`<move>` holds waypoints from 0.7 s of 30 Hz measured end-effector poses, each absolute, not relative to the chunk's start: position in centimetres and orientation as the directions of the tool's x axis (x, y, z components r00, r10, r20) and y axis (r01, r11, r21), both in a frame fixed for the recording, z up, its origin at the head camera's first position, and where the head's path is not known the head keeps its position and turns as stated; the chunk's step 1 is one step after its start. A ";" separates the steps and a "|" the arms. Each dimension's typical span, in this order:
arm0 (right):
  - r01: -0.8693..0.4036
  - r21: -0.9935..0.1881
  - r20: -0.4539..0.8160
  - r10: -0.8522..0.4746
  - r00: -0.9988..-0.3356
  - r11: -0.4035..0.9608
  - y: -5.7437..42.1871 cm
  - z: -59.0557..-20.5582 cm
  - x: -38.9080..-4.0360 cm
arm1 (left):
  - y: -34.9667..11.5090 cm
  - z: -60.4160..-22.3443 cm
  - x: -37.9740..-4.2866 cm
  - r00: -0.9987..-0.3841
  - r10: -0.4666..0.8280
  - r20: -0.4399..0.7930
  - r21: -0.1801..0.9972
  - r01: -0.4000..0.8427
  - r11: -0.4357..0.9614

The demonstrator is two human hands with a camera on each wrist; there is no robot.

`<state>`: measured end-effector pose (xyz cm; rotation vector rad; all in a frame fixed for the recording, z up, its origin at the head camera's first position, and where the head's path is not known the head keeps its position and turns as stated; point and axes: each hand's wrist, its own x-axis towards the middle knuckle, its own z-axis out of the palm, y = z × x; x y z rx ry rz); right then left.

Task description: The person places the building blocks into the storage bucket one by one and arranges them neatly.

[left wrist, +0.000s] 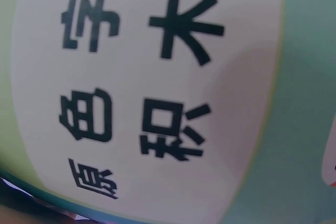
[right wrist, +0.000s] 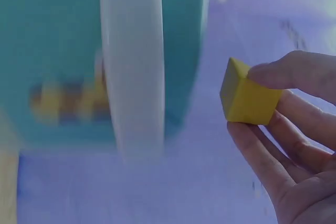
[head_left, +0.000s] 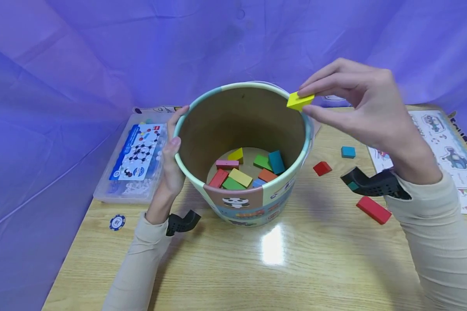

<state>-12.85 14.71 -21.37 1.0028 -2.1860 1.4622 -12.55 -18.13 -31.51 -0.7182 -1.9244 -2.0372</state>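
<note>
A round bucket (head_left: 253,212) with cartoon prints stands upright on the wooden table. My left hand (head_left: 173,166) holds its left rim, fingertips hooked over the edge. Dark printed characters (left wrist: 181,27) on the bucket's wall fill the left wrist view. Above the right part of the rim, my right hand (head_left: 367,103) pinches a small yellow block (head_left: 299,102) between thumb and fingers. The right wrist view has this yellow block (right wrist: 253,95) beside the bucket's outer wall (right wrist: 184,51). Several coloured blocks, among them a pale yellow one (head_left: 241,177), lie on the bucket's floor.
Right of the bucket lie a small red block (head_left: 322,168), a blue block (head_left: 348,152) and a longer red block (head_left: 374,210). Printed sheets (head_left: 443,138) cover the right edge. On the left are a plastic case (head_left: 105,185) and a poker chip (head_left: 117,222). Purple cloth (head_left: 179,43) hangs behind.
</note>
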 end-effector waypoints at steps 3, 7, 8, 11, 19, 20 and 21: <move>-0.732 -0.649 0.606 -0.443 -0.661 0.206 13.2 -21.2 -12.3 | -18.0 -31.6 -12.6 -0.846 0.155 0.510 0.860 0.500 -0.103; -0.757 -0.622 0.607 -0.488 -0.627 0.200 12.1 -21.5 -12.3 | -18.0 -31.7 -12.7 -0.842 0.157 0.516 0.857 0.504 -0.108; -0.760 -0.618 0.609 -0.491 -0.623 0.199 11.9 -21.5 -12.3 | -18.0 -31.8 -12.7 -0.843 0.156 0.515 0.857 0.504 -0.107; -0.751 -0.639 0.610 -0.486 -0.627 0.167 11.8 -21.7 -12.4 | -18.1 -31.8 -12.7 -0.846 0.152 0.511 0.860 0.501 -0.100; -0.719 -0.695 0.640 -0.426 -0.639 0.034 13.9 -21.7 -12.7 | -18.0 -31.6 -12.6 -0.850 0.142 0.508 0.862 0.499 -0.094; -0.712 -0.701 0.642 -0.414 -0.645 0.023 14.4 -21.8 -12.8 | -18.0 -31.6 -12.5 -0.850 0.142 0.507 0.862 0.498 -0.095; -0.706 -0.708 0.641 -0.398 -0.657 0.024 15.0 -22.0 -12.9 | -18.0 -31.5 -12.5 -0.851 0.144 0.506 0.862 0.496 -0.100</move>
